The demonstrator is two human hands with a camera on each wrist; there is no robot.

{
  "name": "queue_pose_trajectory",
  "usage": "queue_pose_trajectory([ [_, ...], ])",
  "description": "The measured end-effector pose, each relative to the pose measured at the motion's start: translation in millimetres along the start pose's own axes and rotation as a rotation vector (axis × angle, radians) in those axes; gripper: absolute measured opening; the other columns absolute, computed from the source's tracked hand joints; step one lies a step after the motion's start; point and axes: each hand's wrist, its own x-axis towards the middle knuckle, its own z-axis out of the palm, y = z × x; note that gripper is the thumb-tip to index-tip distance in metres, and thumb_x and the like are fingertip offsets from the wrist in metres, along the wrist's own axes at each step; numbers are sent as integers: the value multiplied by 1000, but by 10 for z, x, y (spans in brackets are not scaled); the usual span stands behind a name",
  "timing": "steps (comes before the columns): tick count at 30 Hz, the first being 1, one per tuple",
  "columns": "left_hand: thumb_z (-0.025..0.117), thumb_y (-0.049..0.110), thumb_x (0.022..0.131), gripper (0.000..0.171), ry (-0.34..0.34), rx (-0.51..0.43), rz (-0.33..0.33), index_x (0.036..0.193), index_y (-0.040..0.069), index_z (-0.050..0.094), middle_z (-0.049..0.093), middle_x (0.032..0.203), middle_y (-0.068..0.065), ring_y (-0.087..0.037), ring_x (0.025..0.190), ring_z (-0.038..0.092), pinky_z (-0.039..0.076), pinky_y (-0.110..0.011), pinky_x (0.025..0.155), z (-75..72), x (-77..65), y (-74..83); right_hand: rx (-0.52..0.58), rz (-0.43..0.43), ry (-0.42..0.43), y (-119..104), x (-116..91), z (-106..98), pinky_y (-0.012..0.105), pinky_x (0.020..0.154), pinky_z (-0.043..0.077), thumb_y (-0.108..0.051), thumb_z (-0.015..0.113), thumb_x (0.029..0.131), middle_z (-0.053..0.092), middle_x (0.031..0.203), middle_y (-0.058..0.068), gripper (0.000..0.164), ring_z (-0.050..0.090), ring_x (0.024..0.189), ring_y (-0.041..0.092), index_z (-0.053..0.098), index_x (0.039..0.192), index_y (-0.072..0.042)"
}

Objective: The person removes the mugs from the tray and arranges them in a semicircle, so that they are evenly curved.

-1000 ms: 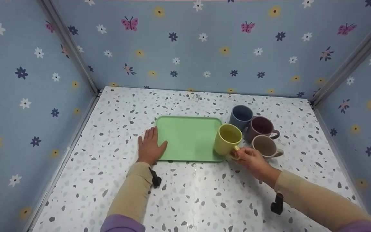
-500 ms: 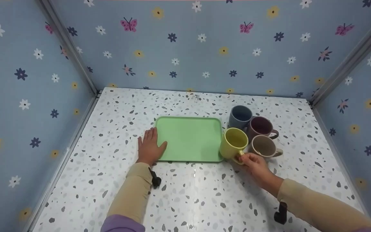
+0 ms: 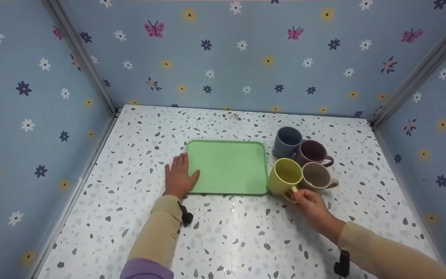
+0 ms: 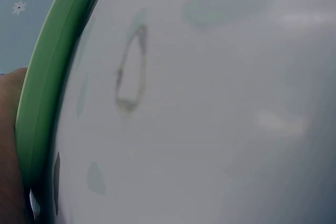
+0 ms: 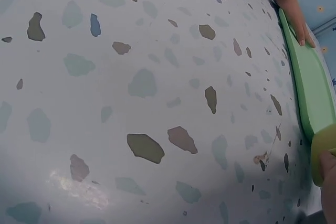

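In the head view a green tray (image 3: 227, 167) lies on the speckled table. My left hand (image 3: 179, 179) rests at its left edge, fingers straight and spread, thumb over the rim. With my right hand (image 3: 313, 206) I pinch the handle of a yellow mug (image 3: 279, 182) just off the tray's right front corner. The mug stands upright; whether its base touches the table I cannot tell. Beside it are a beige mug (image 3: 316, 176), a dark maroon mug (image 3: 311, 152) and a blue mug (image 3: 285, 143). The right wrist view shows the yellow mug (image 5: 323, 153) partly, at its right edge.
The white speckled table (image 3: 227, 232) is enclosed by blue flowered panels at the back (image 3: 223, 58) and on both sides. Metal posts stand at the back corners. The other mugs sit close together right of the tray, the beige one's handle pointing right.
My right hand has moved the yellow mug right and toward me, from over the tray's right edge to beside it. My left hand and the tray have stayed in place.
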Motion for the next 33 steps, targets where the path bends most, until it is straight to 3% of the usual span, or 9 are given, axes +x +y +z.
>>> queue_pose_trajectory([
  [9,39,59,101,88,-13,0,-4,163,7,5,8,170,-14,-32,156,2,-6,-57,122,-22,-23,28,-65,-28,-4,21,-36,-57,25,86,53,-7,60,101,66,99,5,13,62,98,13,64,89,-2],
  [18,39,58,101,88,-13,-4,10,163,6,6,8,169,-15,-32,156,1,-5,-57,122,-21,-12,33,-87,-72,-108,58,-73,-203,26,75,49,-7,61,99,60,90,5,14,57,88,15,60,89,3],
  [23,39,58,102,87,-12,3,12,163,6,6,9,169,-15,-33,156,2,-5,-58,122,-29,-9,-2,-95,-82,-156,104,-85,-232,27,79,51,-8,62,100,61,91,5,17,60,95,13,60,92,6],
  [26,37,58,102,86,-13,20,2,163,6,6,9,169,-14,-33,156,2,-5,-58,122,-53,-13,-76,-104,-74,-145,136,-76,-234,26,78,50,-9,62,100,60,93,7,16,58,94,15,60,91,4],
  [33,39,54,103,85,-5,11,2,162,3,7,9,169,-16,-37,155,3,-4,-61,121,-165,-62,-253,-91,-81,-115,176,-43,-212,29,89,54,-5,62,98,63,101,9,16,61,100,16,58,89,8],
])
